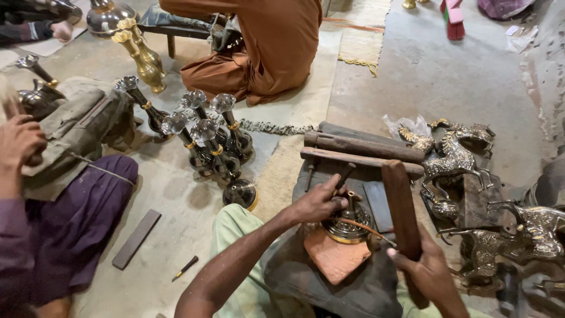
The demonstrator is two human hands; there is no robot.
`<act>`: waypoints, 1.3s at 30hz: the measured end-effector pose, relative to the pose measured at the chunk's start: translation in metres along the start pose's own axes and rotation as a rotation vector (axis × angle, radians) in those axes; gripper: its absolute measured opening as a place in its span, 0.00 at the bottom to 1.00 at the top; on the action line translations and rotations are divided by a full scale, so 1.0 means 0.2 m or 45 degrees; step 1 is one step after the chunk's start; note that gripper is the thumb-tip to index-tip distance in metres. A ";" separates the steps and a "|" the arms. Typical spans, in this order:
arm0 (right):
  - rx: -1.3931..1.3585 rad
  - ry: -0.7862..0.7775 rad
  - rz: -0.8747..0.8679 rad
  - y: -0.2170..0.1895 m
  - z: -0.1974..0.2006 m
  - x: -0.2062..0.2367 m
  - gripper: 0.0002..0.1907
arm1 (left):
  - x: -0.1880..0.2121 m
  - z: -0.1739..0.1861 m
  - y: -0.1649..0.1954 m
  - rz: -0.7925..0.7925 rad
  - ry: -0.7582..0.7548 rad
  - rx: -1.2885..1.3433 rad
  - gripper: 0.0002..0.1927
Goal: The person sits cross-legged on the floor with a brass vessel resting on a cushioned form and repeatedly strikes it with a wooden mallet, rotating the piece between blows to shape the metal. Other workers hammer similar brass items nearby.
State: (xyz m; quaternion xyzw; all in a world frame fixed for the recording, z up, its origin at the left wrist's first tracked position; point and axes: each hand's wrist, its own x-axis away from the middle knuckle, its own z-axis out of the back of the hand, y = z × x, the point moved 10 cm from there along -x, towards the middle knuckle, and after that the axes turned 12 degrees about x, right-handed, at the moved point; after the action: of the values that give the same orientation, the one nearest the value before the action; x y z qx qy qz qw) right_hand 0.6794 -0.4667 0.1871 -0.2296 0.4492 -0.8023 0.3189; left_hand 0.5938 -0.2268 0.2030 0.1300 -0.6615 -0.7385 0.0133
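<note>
I take the round dark metal base with the gold rim point(347, 225) as my landmark; it sits on a flat terracotta-coloured pad point(334, 255) spread over grey cloth on my lap. My left hand point(321, 202) rests on the near-left edge of that base, fingers clenched around a thin dark chisel-like tool point(344, 176) whose tip points down toward the base's centre stem. My right hand point(425, 268) is to the right of the base and a little nearer me, gripping the lower end of a long brown wooden mallet point(402, 209) that rises upright just beside the base's right edge.

Beyond the base lie several dark wooden bars point(362, 147) across one another. To the right of the base stands a cluster of silver-and-gold metal horse figurines point(453, 159). Well to the left of the base is a group of dark metal vases with silvery flared tops point(206, 132), with one small dark domed piece point(240, 193) between them and the base. Farther left, another person's hand point(20, 138) is raised over a purple-clad knee. Behind the vases, someone in rust-brown clothing point(265, 47) sits facing away.
</note>
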 end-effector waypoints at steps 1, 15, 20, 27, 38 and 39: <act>-0.026 0.006 0.066 -0.04 -0.01 0.01 0.27 | 0.00 -0.04 0.04 -0.036 -0.014 -0.008 0.14; -0.341 -0.067 0.023 -0.15 -0.98 -0.30 0.27 | 0.40 0.74 0.03 -0.047 0.428 -0.525 0.16; -0.227 -0.089 -0.007 -0.37 -1.38 -0.66 0.33 | 0.39 1.32 -0.07 0.004 0.396 -0.453 0.15; -0.018 0.075 0.026 -0.63 -1.26 -1.36 0.31 | -0.10 2.05 -0.20 0.180 0.432 -0.176 0.27; 0.550 0.121 0.001 -0.38 -1.87 -1.48 0.40 | 0.25 2.15 -0.76 0.285 0.253 -0.195 0.26; 0.576 0.152 0.057 -0.44 -2.01 -1.44 0.40 | 0.38 2.25 -0.77 0.274 0.244 -0.209 0.27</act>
State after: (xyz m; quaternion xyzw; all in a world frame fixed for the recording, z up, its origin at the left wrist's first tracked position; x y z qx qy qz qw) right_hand 0.5882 0.0068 0.0426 -0.0945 0.2810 -0.8874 0.3529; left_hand 0.4493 0.2156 0.0787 0.1265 -0.6048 -0.7686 0.1659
